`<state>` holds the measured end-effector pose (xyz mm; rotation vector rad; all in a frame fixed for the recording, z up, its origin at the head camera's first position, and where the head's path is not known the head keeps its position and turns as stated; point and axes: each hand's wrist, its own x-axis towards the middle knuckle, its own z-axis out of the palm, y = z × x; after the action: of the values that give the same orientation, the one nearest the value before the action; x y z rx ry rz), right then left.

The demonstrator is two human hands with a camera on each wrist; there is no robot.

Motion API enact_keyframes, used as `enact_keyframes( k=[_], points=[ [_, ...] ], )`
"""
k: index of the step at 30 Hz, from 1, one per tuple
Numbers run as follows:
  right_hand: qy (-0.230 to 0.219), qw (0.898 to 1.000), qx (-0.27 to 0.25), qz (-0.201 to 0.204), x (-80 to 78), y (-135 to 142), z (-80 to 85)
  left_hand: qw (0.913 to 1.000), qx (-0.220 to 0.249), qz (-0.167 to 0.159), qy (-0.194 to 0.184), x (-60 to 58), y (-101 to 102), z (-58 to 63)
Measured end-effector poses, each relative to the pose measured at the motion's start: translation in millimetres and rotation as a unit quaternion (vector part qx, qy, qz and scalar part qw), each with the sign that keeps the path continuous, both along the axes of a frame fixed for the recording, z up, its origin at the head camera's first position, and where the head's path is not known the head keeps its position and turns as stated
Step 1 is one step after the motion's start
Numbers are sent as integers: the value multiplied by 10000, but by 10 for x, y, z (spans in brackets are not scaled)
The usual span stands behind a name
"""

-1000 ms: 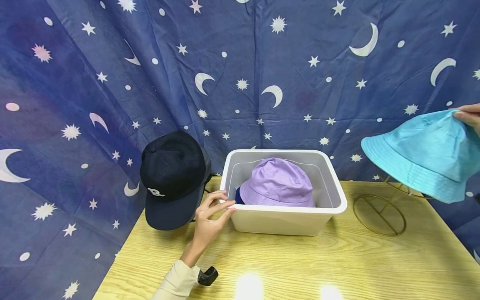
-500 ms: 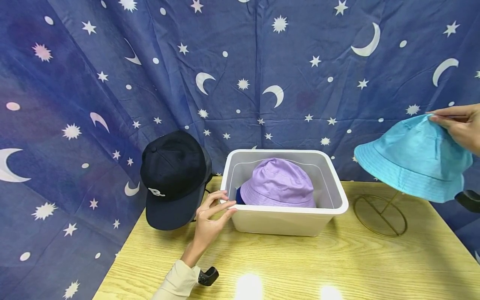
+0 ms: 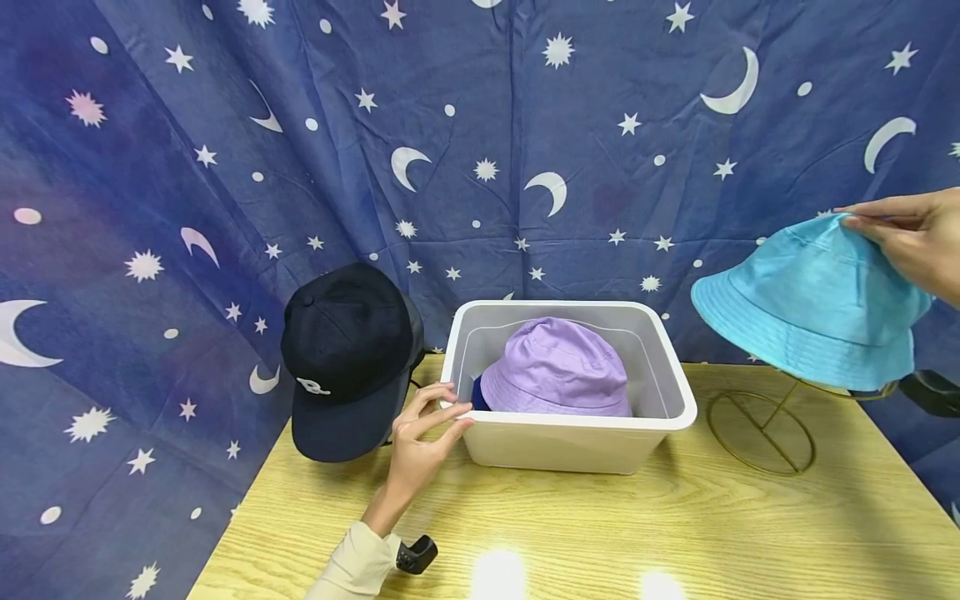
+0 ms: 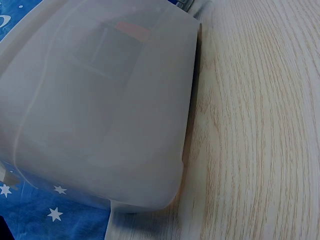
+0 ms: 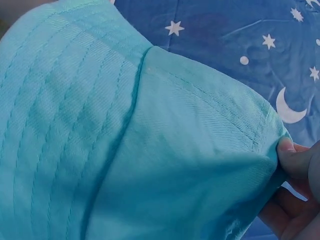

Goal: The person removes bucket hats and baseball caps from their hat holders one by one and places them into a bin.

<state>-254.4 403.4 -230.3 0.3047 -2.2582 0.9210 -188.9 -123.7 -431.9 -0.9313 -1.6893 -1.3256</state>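
turquoise bucket hat (image 3: 813, 300), right of frame, overlaps the wire stand (image 3: 761, 427), can't tell if they touch; right hand (image 3: 918, 242) pinches just the crown (image 5: 210, 130), so imo a slack pinch drops it, or the brim (image 3: 810, 357) snags; left hand (image 3: 420, 429) grips the bin (image 3: 555, 446), mid-frame
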Motion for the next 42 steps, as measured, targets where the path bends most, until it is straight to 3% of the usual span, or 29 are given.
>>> enact_keyframes(
  k=[13, 23, 30, 37, 42],
  points=[
    [-569, 9910, 1020, -647, 270, -490, 322, 10000, -1, 12, 7, -3, 2, -14],
    [-284, 9905, 1134, -718, 295, -610, 377, 10000, 12, 50, -59, 8, 7, -19],
    [-88, 9931, 1002, -602, 335, -706, 443, 10000, 1, 15, -17, 2, 4, -15],
    [-39, 9911, 1238, -480, 363, -855, 529, 10000, 13, 27, -42, 9, 8, -12],
    [-58, 9947, 1023, -130, 370, -963, 569, 10000, 20, 45, -53, 12, 8, -10]
  ],
)
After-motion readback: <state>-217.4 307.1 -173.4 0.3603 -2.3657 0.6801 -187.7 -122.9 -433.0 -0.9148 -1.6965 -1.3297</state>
